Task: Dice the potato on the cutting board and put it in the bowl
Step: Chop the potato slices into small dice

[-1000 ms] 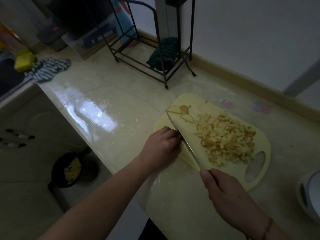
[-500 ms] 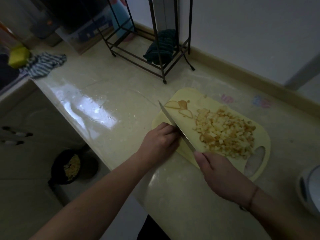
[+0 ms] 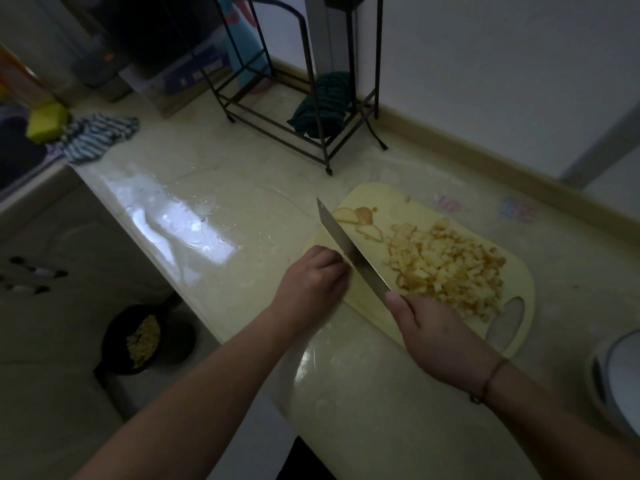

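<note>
You had most of the potato (image 3: 446, 268) diced, piled just past your right hand (image 3: 440, 337), which was wrapped round the knife (image 3: 349, 251). Left hand (image 3: 311, 285) sat curled on the cutting board (image 3: 391, 202); couldn't tell what it held. I'd guess the slices (image 3: 356, 218) beyond the blade tip needed chopping next.

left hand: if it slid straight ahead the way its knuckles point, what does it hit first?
Most likely the flat of the knife blade: the left hand rests on the cutting board, fingers curled, right beside it. The right hand holds the knife. Whether knuckles and blade already touch is unclear.
</note>
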{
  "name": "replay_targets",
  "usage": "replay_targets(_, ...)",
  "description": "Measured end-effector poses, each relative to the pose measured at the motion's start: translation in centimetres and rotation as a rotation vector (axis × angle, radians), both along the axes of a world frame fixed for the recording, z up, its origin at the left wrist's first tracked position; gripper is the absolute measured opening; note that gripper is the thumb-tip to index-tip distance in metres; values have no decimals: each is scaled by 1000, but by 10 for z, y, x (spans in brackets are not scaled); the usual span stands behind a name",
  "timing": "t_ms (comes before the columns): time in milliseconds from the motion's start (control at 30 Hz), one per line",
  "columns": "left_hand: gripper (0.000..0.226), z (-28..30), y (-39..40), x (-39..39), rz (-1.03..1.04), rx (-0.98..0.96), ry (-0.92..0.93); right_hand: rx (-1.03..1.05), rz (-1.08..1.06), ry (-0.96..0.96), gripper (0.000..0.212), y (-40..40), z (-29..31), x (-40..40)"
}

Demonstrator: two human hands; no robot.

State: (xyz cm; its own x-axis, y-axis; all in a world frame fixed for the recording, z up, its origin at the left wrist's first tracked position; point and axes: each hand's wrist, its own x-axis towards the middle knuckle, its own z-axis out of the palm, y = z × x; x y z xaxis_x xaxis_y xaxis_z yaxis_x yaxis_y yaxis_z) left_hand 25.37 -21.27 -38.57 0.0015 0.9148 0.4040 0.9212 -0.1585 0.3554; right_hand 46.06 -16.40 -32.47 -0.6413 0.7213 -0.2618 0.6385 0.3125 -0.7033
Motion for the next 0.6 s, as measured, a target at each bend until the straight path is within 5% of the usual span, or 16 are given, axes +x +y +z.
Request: replay_targets(600, 19, 1, -9, -1, 37, -22, -22, -38, -2, 47, 59, -12, 2, 15)
